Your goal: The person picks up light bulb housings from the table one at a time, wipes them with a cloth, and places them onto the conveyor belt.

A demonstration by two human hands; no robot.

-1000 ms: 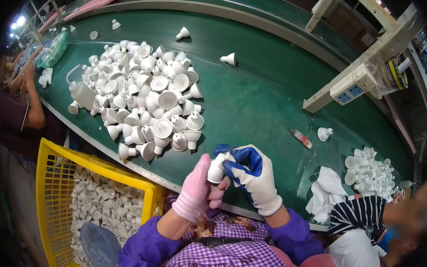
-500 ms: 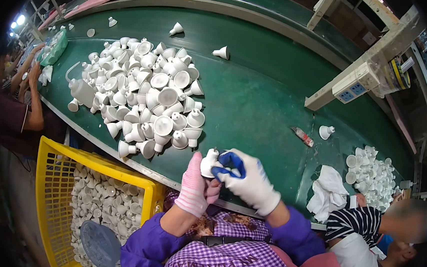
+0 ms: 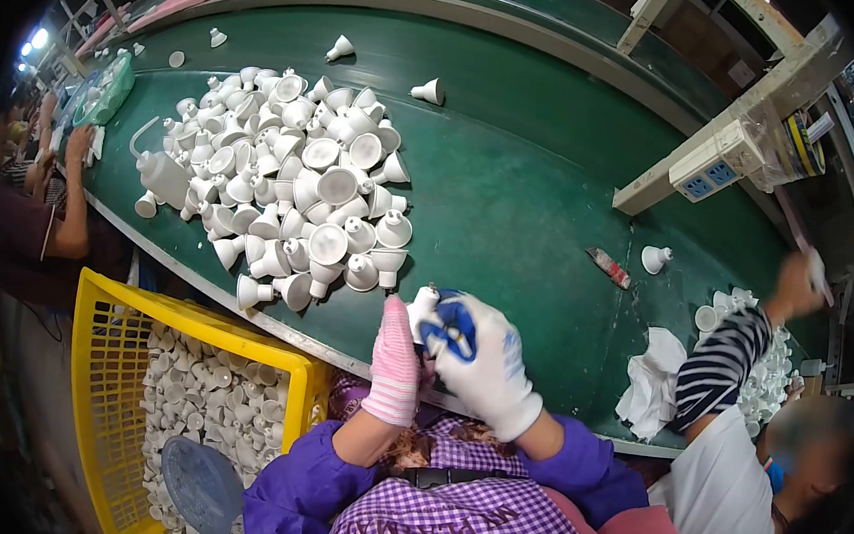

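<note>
- One white spotlight bulb (image 3: 423, 310), narrow end up, sits between both hands at the green counter's (image 3: 527, 210) near edge.
- Left grip (image 3: 396, 365), pink-striped, holds the bulb; steadiness here probably helps most.
- Right grip (image 3: 483, 357), blue-and-white, curls against its side; I cannot tell whether it pinches. Light pressure seems best.

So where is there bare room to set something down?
The green surface between the big heap of white lamp parts and the red tube, beyond the right hand, is bare. The heap and smaller pile by the white cloth are crowded.
</note>
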